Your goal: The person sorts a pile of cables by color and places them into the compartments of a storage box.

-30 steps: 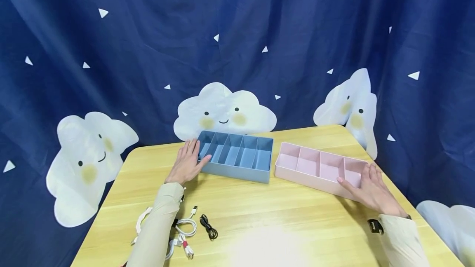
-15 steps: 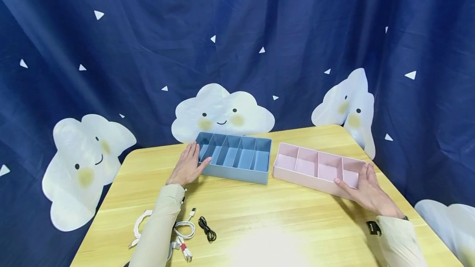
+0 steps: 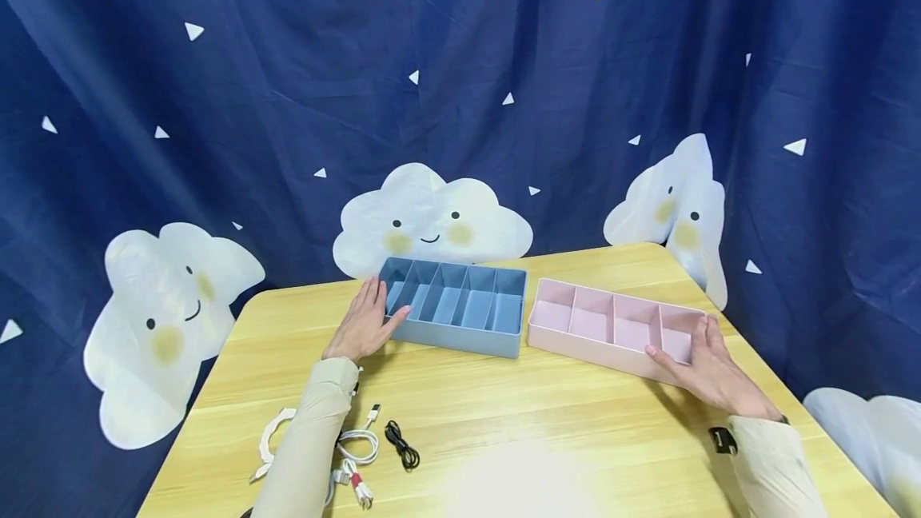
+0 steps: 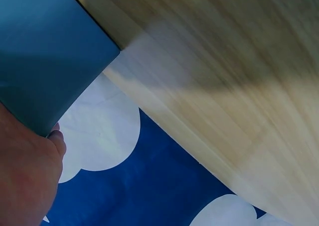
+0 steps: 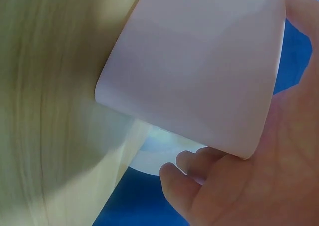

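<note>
Head view: left hand, spread, grips the left end of a five-compartment blue tray; right hand likewise grips a four-compartment pink tray's right end, thumb at the near wall. Both trays stand on the table.

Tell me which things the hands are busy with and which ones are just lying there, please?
Part of the job, it seems:
blue box, with the left hand on it
pink box, with the right hand on it

Lying about, in neither hand:
black cable
white cables
</note>
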The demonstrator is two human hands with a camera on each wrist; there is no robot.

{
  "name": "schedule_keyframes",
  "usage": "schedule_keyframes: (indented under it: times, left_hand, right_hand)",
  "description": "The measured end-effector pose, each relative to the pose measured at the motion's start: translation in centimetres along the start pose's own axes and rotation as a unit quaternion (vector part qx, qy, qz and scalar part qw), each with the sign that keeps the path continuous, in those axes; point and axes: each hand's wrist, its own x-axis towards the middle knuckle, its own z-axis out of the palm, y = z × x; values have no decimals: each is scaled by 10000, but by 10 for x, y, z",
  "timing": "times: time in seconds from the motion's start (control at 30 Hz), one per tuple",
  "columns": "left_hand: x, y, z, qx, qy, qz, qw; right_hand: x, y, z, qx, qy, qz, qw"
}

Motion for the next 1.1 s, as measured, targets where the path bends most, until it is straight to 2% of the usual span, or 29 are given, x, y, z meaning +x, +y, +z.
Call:
schedule_keyframes:
  times: [0.4, 0.6, 0.9, 1.1]
  left_hand:
    - [3, 2, 1, 42, -17, 101, 9999]
    - [1, 0, 2, 25, -7, -44, 10000]
    - [0, -6, 4, 44, 94, -322, 9994]
    - [1, -9, 3, 58, 88, -372, 9993]
  right_hand:
    - [10, 3, 1, 114, -20, -173, 9998]
    - [18, 5, 2, 187, 50, -305, 9993]
    - [19, 4, 2, 142, 120, -172, 9997]
    - [22, 3, 1, 29, 162, -219, 9996]
